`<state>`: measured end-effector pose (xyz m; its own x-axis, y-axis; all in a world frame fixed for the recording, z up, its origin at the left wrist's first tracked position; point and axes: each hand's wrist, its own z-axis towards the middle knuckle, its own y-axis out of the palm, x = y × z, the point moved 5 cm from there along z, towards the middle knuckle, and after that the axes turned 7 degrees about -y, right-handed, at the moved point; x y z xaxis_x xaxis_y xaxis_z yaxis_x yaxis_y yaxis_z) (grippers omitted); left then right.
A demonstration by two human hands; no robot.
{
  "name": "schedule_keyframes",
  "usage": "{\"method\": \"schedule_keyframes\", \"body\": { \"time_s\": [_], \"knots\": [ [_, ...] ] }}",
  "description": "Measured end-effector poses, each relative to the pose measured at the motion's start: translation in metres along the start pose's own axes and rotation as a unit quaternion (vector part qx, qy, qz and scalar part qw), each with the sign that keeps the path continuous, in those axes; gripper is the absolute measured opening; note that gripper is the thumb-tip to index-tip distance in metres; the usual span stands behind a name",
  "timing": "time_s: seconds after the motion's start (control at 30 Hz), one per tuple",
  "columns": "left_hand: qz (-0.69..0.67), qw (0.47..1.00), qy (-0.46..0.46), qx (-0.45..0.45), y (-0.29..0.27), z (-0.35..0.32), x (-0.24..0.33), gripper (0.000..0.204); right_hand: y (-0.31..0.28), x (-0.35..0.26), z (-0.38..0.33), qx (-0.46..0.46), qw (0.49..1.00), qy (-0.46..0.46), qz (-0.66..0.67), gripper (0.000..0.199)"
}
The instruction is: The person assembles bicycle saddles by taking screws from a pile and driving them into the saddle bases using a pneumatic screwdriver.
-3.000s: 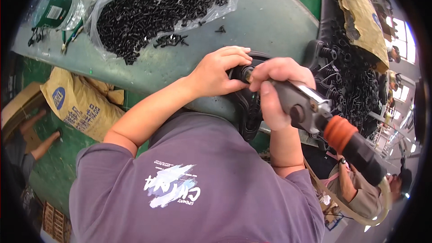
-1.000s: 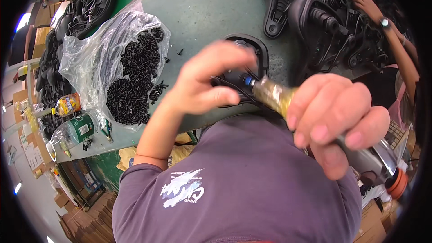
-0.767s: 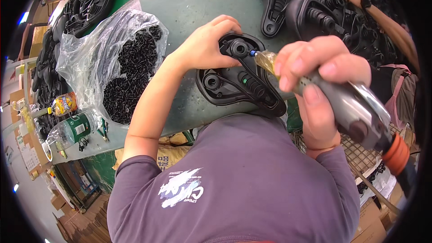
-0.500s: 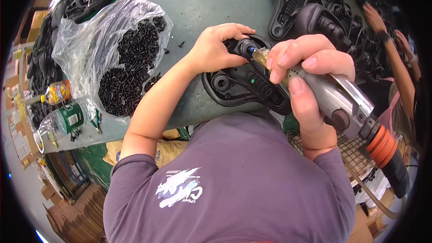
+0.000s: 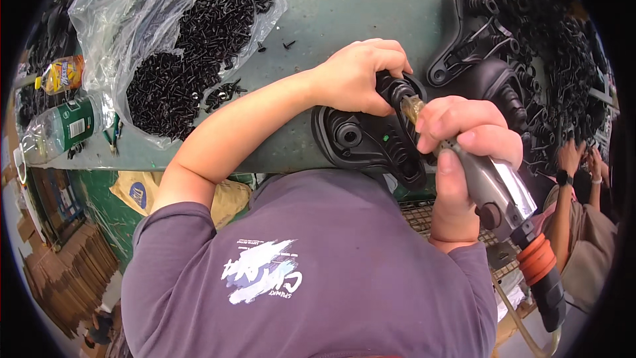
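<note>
A black moulded plastic part [image 5: 349, 136] with round bosses and a ribbed bar lies near the table's front edge, in front of my chest. My left hand [image 5: 361, 78] grips its far side, thumb and fingers around a raised round boss. My right hand [image 5: 474, 136] is wrapped around a grey power screwdriver [image 5: 498, 192] with an orange collar and black end. The driver's tape-wrapped nose [image 5: 412, 107] slants down into that boss, between my two hands. Its tip is hidden inside, so whether a screw sits there cannot be seen.
Left of my arm, a clear plastic bag [image 5: 116, 20] lies open around a heap of black screws [image 5: 192, 59]. Two bottles, one green-labelled [image 5: 76, 122], one orange [image 5: 63, 75], lie left. More black parts [image 5: 467, 33] crowd the right, where another person's hands [image 5: 571, 159] work.
The driver's nose has sunk deeper into the boss, and its blue-tinged tip no longer shows. My view has shifted. The other person's hands have come together.
</note>
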<state>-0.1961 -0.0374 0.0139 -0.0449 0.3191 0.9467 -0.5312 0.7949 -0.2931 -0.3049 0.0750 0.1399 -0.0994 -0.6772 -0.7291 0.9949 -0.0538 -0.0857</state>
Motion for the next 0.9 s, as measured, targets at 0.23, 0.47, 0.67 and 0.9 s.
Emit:
{"method": "schedule_keyframes", "body": {
  "time_s": [0.23,0.47,0.67,0.9],
  "knots": [
    [-0.013,1.000,-0.002,-0.014,0.000,0.005,-0.008,0.036,-0.009,0.026,0.007,0.005,0.997,0.070,0.037,0.025],
    [0.013,1.000,0.014,0.024,0.001,0.002,-0.009,0.042,-0.009,0.042,0.011,-0.054,0.996,0.067,0.034,0.040],
    [0.067,0.996,0.023,0.048,-0.024,-0.012,0.014,0.046,-0.034,-0.054,0.000,0.037,0.997,-0.060,0.019,0.036],
    [-0.005,0.817,-0.034,0.575,-0.234,-0.010,-0.011,0.057,-0.142,-0.065,-0.092,0.373,0.897,0.205,-0.122,0.025]
  ]
}}
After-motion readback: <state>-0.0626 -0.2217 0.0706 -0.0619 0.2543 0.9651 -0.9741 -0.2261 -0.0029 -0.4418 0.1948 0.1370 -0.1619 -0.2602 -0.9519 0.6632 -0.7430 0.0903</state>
